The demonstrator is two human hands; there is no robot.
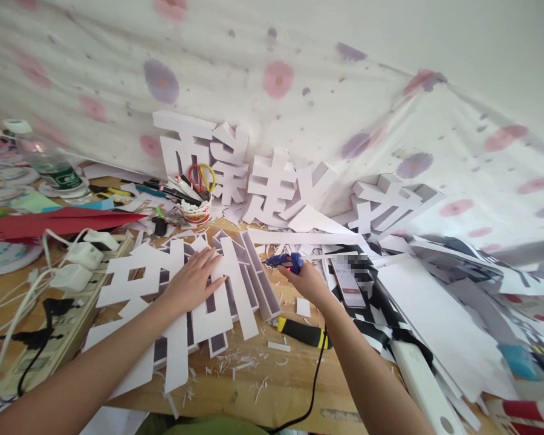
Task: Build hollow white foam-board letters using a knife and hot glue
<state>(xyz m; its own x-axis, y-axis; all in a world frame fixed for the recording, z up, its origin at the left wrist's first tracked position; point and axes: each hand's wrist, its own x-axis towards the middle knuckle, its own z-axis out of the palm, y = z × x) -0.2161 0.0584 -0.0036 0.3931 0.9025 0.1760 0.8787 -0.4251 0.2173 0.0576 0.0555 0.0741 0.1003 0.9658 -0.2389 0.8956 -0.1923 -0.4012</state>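
My left hand (194, 279) lies flat with its fingers spread on a white foam-board character (174, 332), which rests over grey-sided upright strips. Beside it, a narrow white strip-shaped face (239, 287) lies across more of these walls (259, 275). My right hand (306, 283) is wrapped around a blue hot glue gun (286, 261), its nozzle pointing left towards the walled piece, apart from it. A red light glows on the gun, and a black cord hangs down from below my hand. A yellow-and-black handled cutter (303, 333) lies just below the gun.
White block characters (272, 184) stand against the flowered curtain (254, 36). A tub of pens and scissors (196, 211) stands before them. A power strip (58, 338) with plugs is at left, a water bottle (57, 166) behind. A phone (347, 283) and white sheets (428, 308) lie right.
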